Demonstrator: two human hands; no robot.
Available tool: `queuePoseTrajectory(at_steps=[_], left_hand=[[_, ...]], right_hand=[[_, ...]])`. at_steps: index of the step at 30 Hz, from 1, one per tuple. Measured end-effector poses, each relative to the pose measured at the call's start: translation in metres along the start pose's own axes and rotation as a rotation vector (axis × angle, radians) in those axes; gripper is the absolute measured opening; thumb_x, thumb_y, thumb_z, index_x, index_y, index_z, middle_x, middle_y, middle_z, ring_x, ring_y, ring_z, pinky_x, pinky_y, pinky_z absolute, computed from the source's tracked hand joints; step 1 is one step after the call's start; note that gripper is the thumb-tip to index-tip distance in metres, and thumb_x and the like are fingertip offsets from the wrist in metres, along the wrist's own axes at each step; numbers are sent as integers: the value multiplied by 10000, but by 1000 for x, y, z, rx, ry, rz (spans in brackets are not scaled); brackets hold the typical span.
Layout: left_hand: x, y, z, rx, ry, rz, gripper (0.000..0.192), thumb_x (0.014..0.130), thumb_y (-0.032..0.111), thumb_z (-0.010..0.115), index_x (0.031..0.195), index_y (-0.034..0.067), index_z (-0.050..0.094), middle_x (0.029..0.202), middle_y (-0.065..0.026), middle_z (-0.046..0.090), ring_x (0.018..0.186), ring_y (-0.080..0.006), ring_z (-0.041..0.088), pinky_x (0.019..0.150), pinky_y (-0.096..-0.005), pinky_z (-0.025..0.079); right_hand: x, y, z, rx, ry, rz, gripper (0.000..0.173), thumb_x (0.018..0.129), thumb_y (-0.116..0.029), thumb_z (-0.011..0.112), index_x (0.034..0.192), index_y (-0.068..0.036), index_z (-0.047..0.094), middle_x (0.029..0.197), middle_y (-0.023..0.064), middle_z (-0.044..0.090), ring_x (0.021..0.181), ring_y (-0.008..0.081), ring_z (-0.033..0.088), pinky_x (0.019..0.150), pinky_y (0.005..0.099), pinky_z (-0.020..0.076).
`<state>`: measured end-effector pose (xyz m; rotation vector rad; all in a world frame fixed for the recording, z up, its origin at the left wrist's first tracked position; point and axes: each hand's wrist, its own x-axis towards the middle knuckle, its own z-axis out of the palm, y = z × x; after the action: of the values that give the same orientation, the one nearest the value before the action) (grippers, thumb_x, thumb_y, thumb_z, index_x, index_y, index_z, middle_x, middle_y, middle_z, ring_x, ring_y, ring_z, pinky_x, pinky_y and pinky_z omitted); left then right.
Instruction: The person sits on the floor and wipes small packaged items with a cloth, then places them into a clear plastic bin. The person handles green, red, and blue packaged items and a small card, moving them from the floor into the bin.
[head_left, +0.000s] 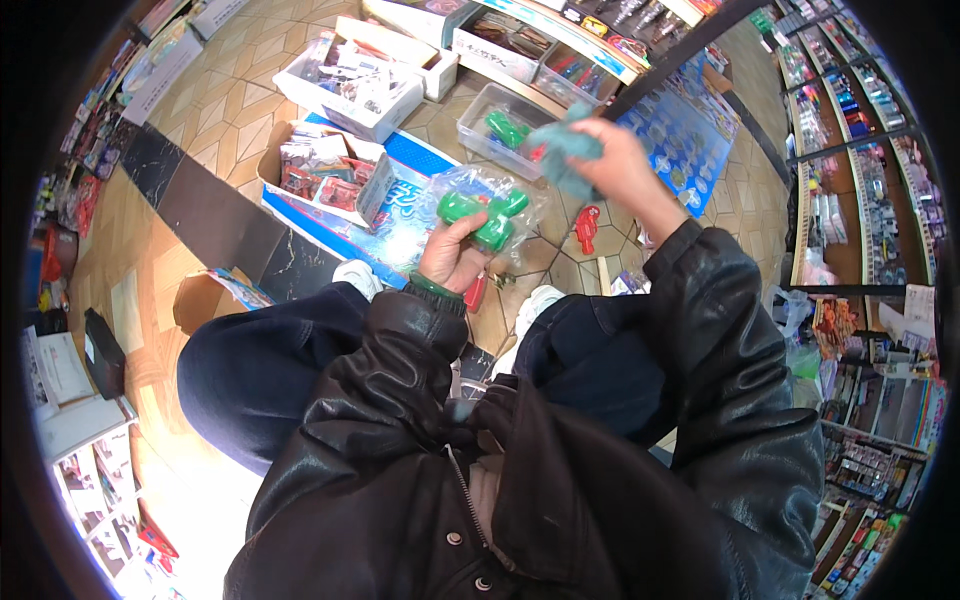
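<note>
My left hand (455, 255) grips green plastic items (491, 225) in a clear plastic bag, just above the tiled floor. Up and to the right, my right hand (611, 161) holds a bunched blue-green cloth (566, 150), slightly blurred. The cloth overlaps the near right side of a clear plastic bin (472, 135). Another green item (508, 129) lies inside that bin. A red figure-shaped item (586, 229) lies on the tiles below my right hand. Part of a red object (475, 294) shows beneath my left wrist.
A cardboard box of packaged goods (379, 206) stands on a blue printed sheet (405, 247). White boxes (397, 112) stand behind it. A shelf (555, 34) with bins is at the top, and stocked shelves (847, 165) line the right. My white shoes (529, 311) flank the floor before me.
</note>
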<state>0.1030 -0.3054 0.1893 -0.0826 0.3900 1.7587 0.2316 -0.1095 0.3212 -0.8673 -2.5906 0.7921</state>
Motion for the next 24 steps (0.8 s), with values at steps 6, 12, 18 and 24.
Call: queuePoseTrajectory(at_steps=[6, 12, 18, 24], left_hand=[[6, -1, -37, 142, 108, -34, 305, 857, 8, 599, 1155, 38, 546, 1139, -119, 606, 1055, -273, 598, 922, -460, 482], [11, -7, -62, 244, 190, -155, 335, 870, 54, 623, 1191, 17, 536, 1161, -141, 613, 1085, -279, 590, 944, -439, 475], [21, -8, -80, 281, 237, -279, 329, 897, 64, 597, 1212, -1, 523, 1146, -130, 623, 1068, -255, 601, 949, -393, 475], [38, -10, -89, 355, 363, -368, 296, 901, 144, 626, 1168, 33, 558, 1114, -101, 640, 1039, -248, 609, 932, -402, 486]], right_hand=[[-7, 66, -65, 174, 346, 367, 338, 798, -157, 745, 1099, -43, 640, 955, 35, 661, 839, 111, 604, 734, 276, 492], [-88, 137, -48, 650, 512, 551, 357, 814, -194, 736, 1099, -7, 629, 955, 58, 660, 821, 127, 617, 693, 282, 503], [-238, 171, 57, 631, 714, 1022, 347, 852, -209, 699, 1092, 24, 610, 937, 75, 647, 799, 140, 609, 690, 295, 501], [-331, 156, 129, 950, 743, 1245, 369, 886, -310, 670, 1047, 17, 612, 917, 71, 643, 810, 140, 606, 719, 279, 490]])
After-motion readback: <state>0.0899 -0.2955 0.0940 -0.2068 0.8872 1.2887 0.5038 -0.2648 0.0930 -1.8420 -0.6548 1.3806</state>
